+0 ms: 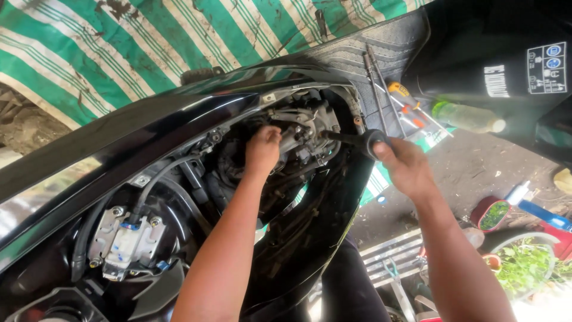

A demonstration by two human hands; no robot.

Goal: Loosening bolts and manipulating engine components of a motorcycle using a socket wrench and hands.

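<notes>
Grey metal carburettor block (307,134) sits deep in the opened black scooter body (119,143). Left hand (262,149) is pressed against the block's left side, fingers curled; what they grip, I can't tell. Right hand (405,167) is closed around the black-handled screwdriver (354,139), its shaft lying level, tip pointing left into the block.

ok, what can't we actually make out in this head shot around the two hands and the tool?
- Tip of the black-handled screwdriver: buried among the grey engine parts, head view.
- Left hand: fingers curl into the engine bay, so what they touch is hidden.
- Right hand: palm covers the handle's end.
- Clear plastic bottle: partly cut off by the black seat underside.
- Green potted plants: overexposed, blurred at the lower right edge.
</notes>
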